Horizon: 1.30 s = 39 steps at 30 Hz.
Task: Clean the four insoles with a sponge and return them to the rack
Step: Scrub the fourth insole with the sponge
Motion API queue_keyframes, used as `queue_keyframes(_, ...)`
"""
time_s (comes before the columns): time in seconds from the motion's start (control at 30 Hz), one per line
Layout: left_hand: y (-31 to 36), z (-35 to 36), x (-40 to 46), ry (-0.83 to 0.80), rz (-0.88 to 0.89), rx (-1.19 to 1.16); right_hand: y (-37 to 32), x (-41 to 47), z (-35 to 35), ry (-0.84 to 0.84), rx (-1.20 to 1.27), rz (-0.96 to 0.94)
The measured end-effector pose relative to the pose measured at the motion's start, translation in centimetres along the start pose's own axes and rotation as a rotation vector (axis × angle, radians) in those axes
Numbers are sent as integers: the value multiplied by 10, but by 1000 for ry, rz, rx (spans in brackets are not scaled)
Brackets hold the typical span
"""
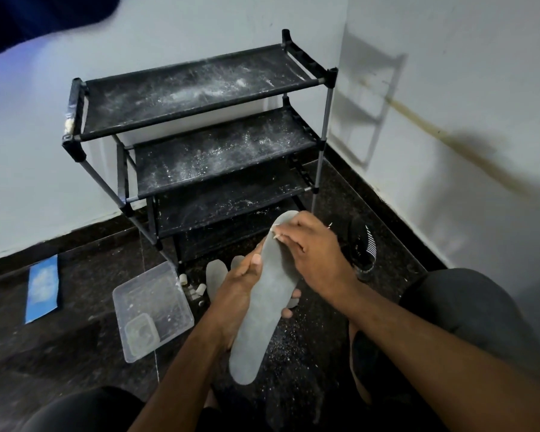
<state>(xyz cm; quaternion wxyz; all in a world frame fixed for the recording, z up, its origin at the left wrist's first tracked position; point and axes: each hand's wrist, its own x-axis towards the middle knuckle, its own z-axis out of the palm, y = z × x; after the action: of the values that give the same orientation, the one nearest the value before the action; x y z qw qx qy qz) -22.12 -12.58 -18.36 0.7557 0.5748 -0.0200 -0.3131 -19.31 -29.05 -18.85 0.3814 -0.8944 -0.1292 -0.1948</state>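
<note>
The left hand (243, 285) grips a grey insole (264, 302) from below, thumb on its top face and fingertips showing past its far edge. The right hand (312, 251) is curled at the insole's toe end, pinching something pale; a sponge cannot be made out. The rack (200, 126) stands at twelve o'clock, dusted white. More insoles (216, 274) lie on the floor under the hands. A tub (152, 307) sits at nine o'clock.

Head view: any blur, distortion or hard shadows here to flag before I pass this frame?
Head view: wide-angle bending curves the walls and the rack; a dark blurred shape smears across the top-left corner; the rack throws a clear shadow on the right wall; the left hand, right hand and insole are reasonably sharp.
</note>
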Motion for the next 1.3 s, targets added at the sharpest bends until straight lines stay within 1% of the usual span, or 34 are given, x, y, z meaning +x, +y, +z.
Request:
queue_keyframes(0.1,0,3,-2,23,-16,14,12,10,-5,139,2,180)
queue_keyframes(0.13,-1,2,-2,26,-13,28,12,10,-6,143,14,199)
queue_keyframes(0.17,-1,2,-2,28,-16,38,8,7,-5,109,31,183)
queue_keyframes(0.2,-2,1,-2,38,-26,35,3,3,-2,39,39,137)
queue_keyframes(0.27,-2,-3,-1,82,-76,-32,-6,-9,4,-105,12,0)
queue_keyframes(0.3,-2,-5,-1,105,-98,-66,-6,-13,7,-148,-18,-55)
queue_keyframes(0.33,-2,-5,-2,111,-105,-95,-5,-13,8,-148,-32,-72)
queue_keyframes(0.37,-1,-4,-2,103,-99,-122,-1,-10,8,-104,-26,-46)
queue_keyframes(0.43,3,0,-3,79,-66,-167,1,-4,7,46,46,53)
queue_keyframes(0.47,4,0,-3,79,-54,-170,0,-2,8,93,61,56)
queue_keyframes(0.5,5,1,-2,82,-51,-175,-3,-3,10,92,56,10)
queue_keyframes(0.53,4,0,-1,97,-59,-194,-5,-6,12,52,37,-56)
queue_keyframes(0.6,2,-3,0,134,-89,-286,-8,-18,17,-87,-29,-181)
queue_keyframes(0.67,2,-5,1,138,-101,-370,-7,-22,18,-168,-39,-219)
queue_keyframes(0.7,3,-4,1,120,-103,-379,-5,-19,17,-153,-24,-188)
queue_keyframes(0.8,5,-2,0,50,-117,-361,-1,-6,12,36,-69,-79)
queue_keyframes(0.83,4,-2,0,60,-128,-362,-4,-7,12,27,-78,-75)
queue_keyframes(0.87,3,-3,-1,81,-142,-369,-10,-11,14,-35,-80,-106)
queue_keyframes(0.93,1,-8,0,113,-170,-395,-20,-26,20,-193,-76,-237)
queue_keyframes(0.97,0,-11,1,130,-182,-396,-22,-31,21,-246,-80,-290)
queue_keyframes(1.0,0,-13,1,147,-186,-388,-20,-31,21,-266,-89,-302)
queue_keyframes(1.03,0,-14,2,160,-184,-378,-16,-26,21,-237,-86,-271)
queue_keyframes(1.13,3,-11,2,118,-172,-340,-9,-11,14,-73,-26,-39)
queue_keyframes(1.17,3,-10,1,107,-176,-331,-8,-9,12,-52,-4,0)
queue_keyframes(1.27,4,-11,0,93,-182,-348,-9,-12,14,-68,90,46)
queue_keyframes(1.3,5,-10,0,81,-189,-350,-10,-11,13,-48,155,102)
